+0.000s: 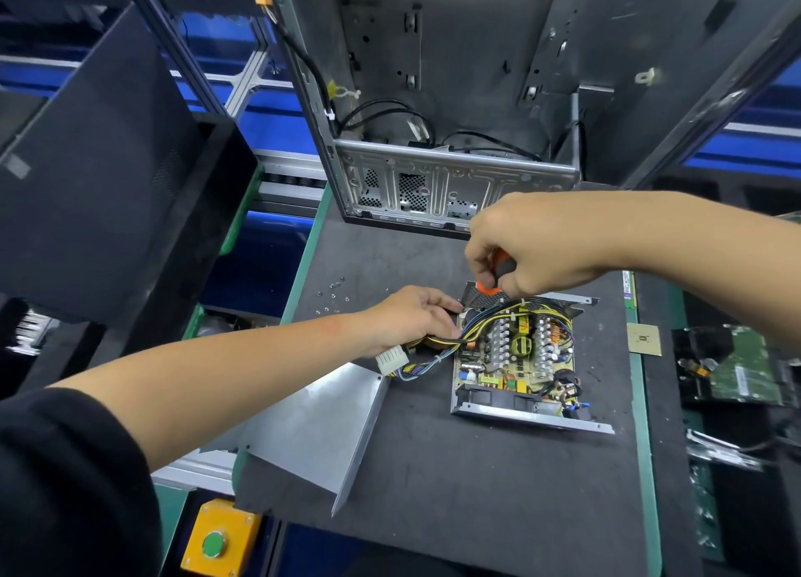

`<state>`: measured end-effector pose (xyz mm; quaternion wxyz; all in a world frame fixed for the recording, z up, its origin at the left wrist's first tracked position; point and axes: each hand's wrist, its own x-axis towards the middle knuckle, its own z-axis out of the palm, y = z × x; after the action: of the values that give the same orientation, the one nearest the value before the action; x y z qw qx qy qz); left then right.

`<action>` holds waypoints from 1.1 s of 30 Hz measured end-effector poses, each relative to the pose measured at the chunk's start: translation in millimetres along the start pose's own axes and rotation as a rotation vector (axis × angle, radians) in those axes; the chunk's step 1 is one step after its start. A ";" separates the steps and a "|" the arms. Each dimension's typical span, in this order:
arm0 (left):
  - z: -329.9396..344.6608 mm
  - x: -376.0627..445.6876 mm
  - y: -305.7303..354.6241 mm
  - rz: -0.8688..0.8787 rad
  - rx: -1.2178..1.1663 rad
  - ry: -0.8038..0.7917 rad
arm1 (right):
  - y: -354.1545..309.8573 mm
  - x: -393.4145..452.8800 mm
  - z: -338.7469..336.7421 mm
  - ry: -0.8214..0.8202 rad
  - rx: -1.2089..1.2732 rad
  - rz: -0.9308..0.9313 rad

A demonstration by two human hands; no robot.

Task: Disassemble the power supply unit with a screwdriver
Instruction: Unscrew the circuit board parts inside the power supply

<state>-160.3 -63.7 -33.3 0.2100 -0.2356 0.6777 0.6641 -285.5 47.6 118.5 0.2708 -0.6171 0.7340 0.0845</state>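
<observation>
Power supply unit (518,359), cover off, lies flat mid-bench (477,490) on the dark mat, long axis roughly left-right; bare mat in front, computer case (433,143) close behind. Removed cover (320,429) overhangs the left edge. Left hand (411,316) grips the cable bundle (437,351). Right hand (524,247) curls around the screwdriver (498,273), pointing down at the rear-left corner.

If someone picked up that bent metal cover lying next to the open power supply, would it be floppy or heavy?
The cover looks like thin folded sheet metal, so probably stiff and fairly light. Its bare edges may be sharp. Smooth and shiny, it might slip in the fingers, and resting on one fold it would likely rock or tip if pushed.
</observation>
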 end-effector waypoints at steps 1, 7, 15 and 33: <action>-0.4 -1.1 0.6 -0.001 0.005 -0.002 | -0.8 0.1 0.2 -0.001 0.003 0.002; -0.5 -0.8 4.3 -0.087 -0.059 -0.007 | -5.0 -1.8 -0.7 -0.010 -0.007 0.007; 0.4 6.1 1.4 -0.150 -0.156 -0.020 | -9.1 -8.5 4.3 0.006 -0.105 0.136; 7.4 7.7 7.7 -0.172 -0.191 0.018 | -9.9 -13.2 9.7 0.127 -0.119 0.078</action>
<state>-171.3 -56.5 -31.9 0.2365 -0.3178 0.5906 0.7031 -272.0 61.1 119.1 0.1832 -0.6070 0.7669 0.0991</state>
